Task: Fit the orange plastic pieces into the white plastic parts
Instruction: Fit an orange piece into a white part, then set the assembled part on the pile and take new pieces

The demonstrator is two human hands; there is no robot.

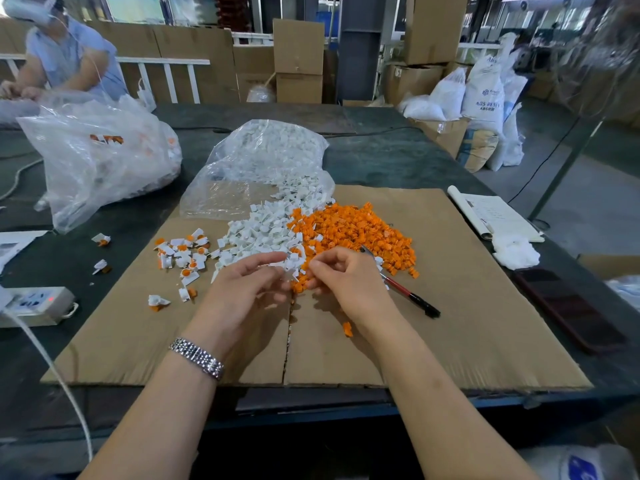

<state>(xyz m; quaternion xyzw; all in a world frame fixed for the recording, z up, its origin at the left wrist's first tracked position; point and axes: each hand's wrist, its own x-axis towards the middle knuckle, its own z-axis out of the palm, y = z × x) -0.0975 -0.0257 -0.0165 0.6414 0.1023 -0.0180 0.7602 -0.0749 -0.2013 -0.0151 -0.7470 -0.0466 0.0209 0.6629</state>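
Nearest, 2 bare forearms, a metal watch [196,358] on the left wrist. Beyond, on the cardboard sheet [450,323], a heap of small orange plastic pieces [356,230] touching a heap of white plastic parts [263,230]; heaps together stretched left to right, single pieces lying every way. Left hand [242,292], fingers curled, pinching a white part [287,263]. Right hand [346,282], fingers curled at the heap's near edge; contents: cannot tell. Fitted pairs [181,252] scattered left.
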